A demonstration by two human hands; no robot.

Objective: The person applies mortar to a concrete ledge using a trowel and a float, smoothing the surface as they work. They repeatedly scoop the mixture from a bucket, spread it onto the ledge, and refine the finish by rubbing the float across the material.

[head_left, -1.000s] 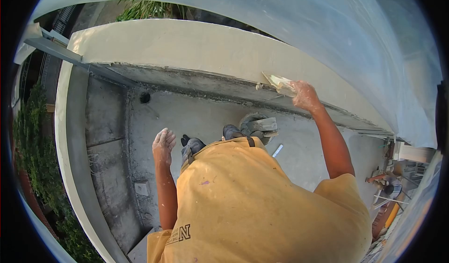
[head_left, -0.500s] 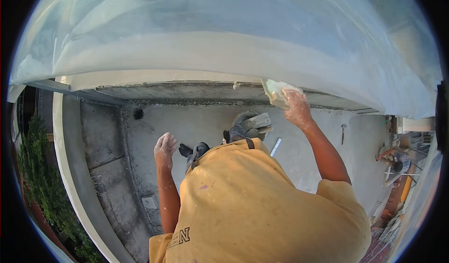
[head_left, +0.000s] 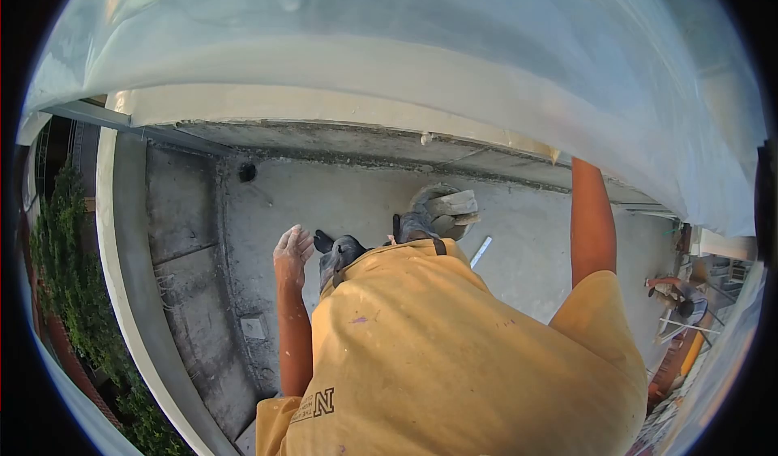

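Note:
My left hand (head_left: 292,248), dusted with white, hangs beside my body. Its fingers are loosely curled and slightly apart, with nothing in them. My right arm (head_left: 592,225) reaches upward at the right, and the hand at its end is hidden behind a translucent sheet (head_left: 389,26). A small tan corner (head_left: 555,155) pokes out below the sheet, left of the right wrist; it may be part of a pale sponge-like pad. Above the ledge runs a cream wall band (head_left: 267,106), partly covered by the sheet.
Near my feet stands a grey bucket (head_left: 421,196) with flat, plaster-smeared pieces (head_left: 454,205) at its top. A white strip (head_left: 480,252) lies on the concrete floor (head_left: 519,221). Another person (head_left: 689,302) is beside metal framing at the right. A low parapet (head_left: 130,237) borders greenery (head_left: 81,302).
My right hand has moved up and right with the pale pad, passing out of sight behind the sheet. My left hand has shifted only slightly. The view has tilted a little.

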